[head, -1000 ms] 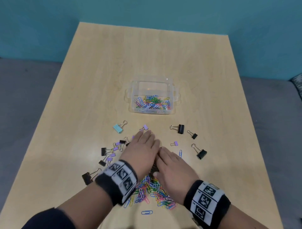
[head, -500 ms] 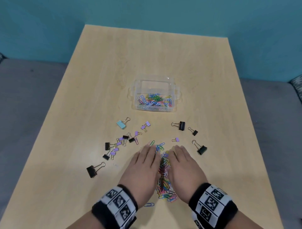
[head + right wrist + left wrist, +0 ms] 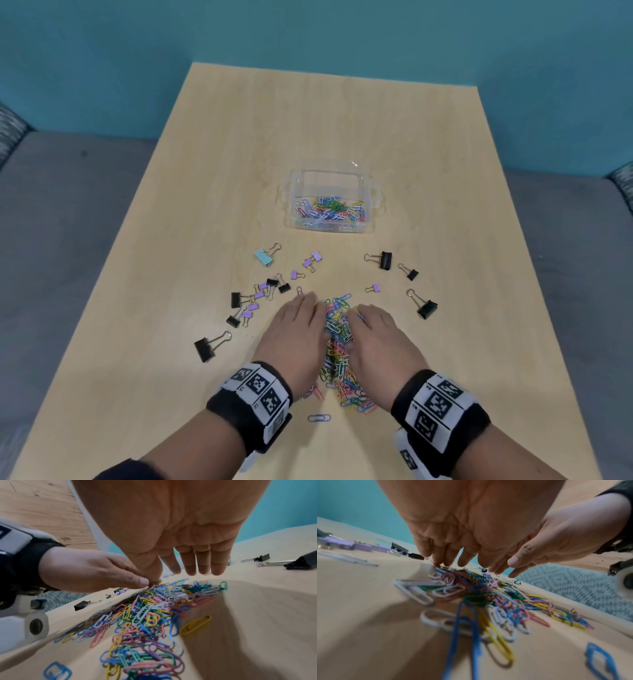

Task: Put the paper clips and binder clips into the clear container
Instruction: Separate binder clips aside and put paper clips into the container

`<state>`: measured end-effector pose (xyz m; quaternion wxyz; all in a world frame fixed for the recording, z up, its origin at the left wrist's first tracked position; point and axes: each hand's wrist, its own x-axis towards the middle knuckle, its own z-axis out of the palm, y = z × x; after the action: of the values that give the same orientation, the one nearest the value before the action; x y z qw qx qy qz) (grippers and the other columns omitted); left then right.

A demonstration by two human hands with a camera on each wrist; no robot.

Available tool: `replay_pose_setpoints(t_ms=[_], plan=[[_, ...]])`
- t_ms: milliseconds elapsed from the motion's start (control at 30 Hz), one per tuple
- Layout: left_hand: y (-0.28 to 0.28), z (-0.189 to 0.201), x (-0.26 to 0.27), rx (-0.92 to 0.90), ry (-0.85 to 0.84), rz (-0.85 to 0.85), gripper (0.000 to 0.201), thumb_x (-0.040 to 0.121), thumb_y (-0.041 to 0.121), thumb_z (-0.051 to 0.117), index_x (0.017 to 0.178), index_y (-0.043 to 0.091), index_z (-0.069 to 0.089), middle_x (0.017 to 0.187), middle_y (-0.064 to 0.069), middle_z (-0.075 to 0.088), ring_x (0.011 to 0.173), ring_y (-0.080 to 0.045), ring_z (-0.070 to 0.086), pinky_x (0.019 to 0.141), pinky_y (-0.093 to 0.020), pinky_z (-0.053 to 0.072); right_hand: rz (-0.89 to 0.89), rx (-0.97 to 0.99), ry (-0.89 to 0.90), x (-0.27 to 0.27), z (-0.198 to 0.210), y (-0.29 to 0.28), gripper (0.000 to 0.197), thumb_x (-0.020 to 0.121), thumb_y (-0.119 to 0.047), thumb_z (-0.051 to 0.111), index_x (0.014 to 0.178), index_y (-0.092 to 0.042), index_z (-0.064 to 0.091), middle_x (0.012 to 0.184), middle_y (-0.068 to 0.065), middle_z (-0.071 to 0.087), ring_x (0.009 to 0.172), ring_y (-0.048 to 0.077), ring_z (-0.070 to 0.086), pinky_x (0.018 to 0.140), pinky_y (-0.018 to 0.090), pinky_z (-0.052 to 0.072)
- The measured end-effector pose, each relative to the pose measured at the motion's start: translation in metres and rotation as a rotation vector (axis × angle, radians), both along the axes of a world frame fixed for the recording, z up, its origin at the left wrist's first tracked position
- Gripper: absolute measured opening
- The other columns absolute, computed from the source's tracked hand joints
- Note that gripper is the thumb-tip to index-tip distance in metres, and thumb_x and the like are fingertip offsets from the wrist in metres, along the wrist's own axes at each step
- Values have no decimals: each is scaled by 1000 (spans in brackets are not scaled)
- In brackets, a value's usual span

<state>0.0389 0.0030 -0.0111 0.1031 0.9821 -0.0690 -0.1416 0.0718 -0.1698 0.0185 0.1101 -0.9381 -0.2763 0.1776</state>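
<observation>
A long heap of coloured paper clips (image 3: 337, 346) lies on the wooden table (image 3: 212, 171) between my two hands. My left hand (image 3: 296, 337) rests palm down on the heap's left side, fingers straight and together. My right hand (image 3: 380, 337) lies the same way on its right side. From the left wrist view the left fingers (image 3: 447, 555) touch the paper clips (image 3: 481, 597) at the heap's far end. The right wrist view has the right fingers (image 3: 202, 561) above the paper clips (image 3: 154, 612). The clear container (image 3: 330, 178) stands further back, holding several paper clips.
Black, purple and one light blue binder clip (image 3: 263, 256) are scattered left of the hands. More black binder clips (image 3: 426, 306) lie to the right. A lone blue paper clip (image 3: 319, 418) lies near the table's front. The table's edges drop to grey floor.
Both hands have drawn back toward me and apart from overlapping, and now lie side by side with the paper clips raked into a narrow heap between them.
</observation>
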Motion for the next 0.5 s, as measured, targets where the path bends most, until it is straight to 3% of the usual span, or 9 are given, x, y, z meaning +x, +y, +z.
replay_pose_setpoints(t_ms=[133,233,300,400,500], plan=[[3,-6,1,-71,-12,4,58,92,28,17,142,5,33,150,-17,31,141,-33,24,112,-44,28,73,-14,7,13,-12,14,57,86,-15,46,140,-3,35,145,16,36,138,35,28,110,46,31],[4,-14,-2,-78,4,-93,60,91,28,15,145,6,28,152,-14,29,143,-28,19,114,-41,24,147,-62,39,17,-25,24,65,84,-26,20,144,-2,27,150,17,30,141,34,21,113,45,25],[7,-5,-8,-112,-3,-151,57,90,26,19,141,7,36,146,-11,39,139,-25,30,114,-38,27,208,-114,54,9,-26,21,70,81,-30,9,143,-3,28,149,17,31,140,35,23,112,45,27],[15,16,-30,-163,-58,-148,45,88,24,35,127,11,52,128,-6,55,122,-24,50,107,-33,38,220,-91,46,-7,-11,1,58,86,-30,17,136,-10,37,142,10,38,134,31,31,108,43,35],[25,28,-64,-118,-39,35,54,81,40,46,129,15,48,133,-7,49,114,-28,49,90,-40,51,-6,-71,75,-25,2,-29,55,88,-32,40,140,-18,33,146,7,34,132,29,33,98,41,45]])
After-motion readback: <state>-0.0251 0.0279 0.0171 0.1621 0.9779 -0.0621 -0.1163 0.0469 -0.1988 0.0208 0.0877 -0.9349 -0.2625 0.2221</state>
